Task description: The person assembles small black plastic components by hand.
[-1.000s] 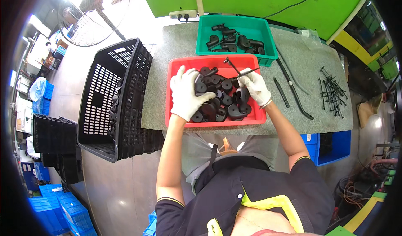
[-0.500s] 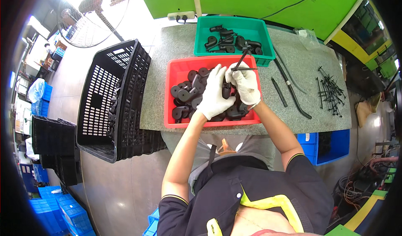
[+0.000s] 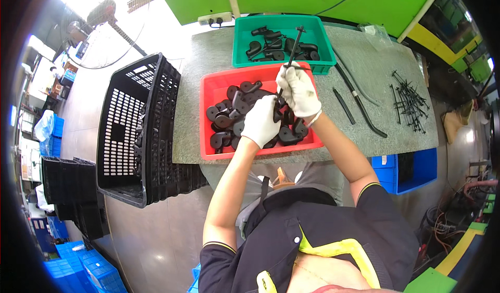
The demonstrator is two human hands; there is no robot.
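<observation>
Both my hands wear white gloves and work close together over a red tray (image 3: 204, 113) heaped with black plastic parts (image 3: 239, 104) that have round ends. My left hand (image 3: 261, 122) is closed round one such black plastic part (image 3: 278, 110), most of it hidden by the glove. Just to its right, my right hand (image 3: 299, 91) grips a thin black rod (image 3: 295, 48) with a small crosspiece at its top. The rod stands tilted, its lower end running down to the part in my left hand. Another dark, thin piece shows by the right fingers.
Behind the red tray stands a green tray (image 3: 284, 20) with more black parts. On the grey table (image 3: 364, 131) lie black tubes (image 3: 359, 95) and a pile of thin black rods (image 3: 410, 103). A black crate (image 3: 151, 131) stands left; a blue bin (image 3: 416, 173) is below the table, right.
The rod has swung more upright, and my right hand has moved slightly left and nearer. My left fingers, stretched out before, are now curled round the part.
</observation>
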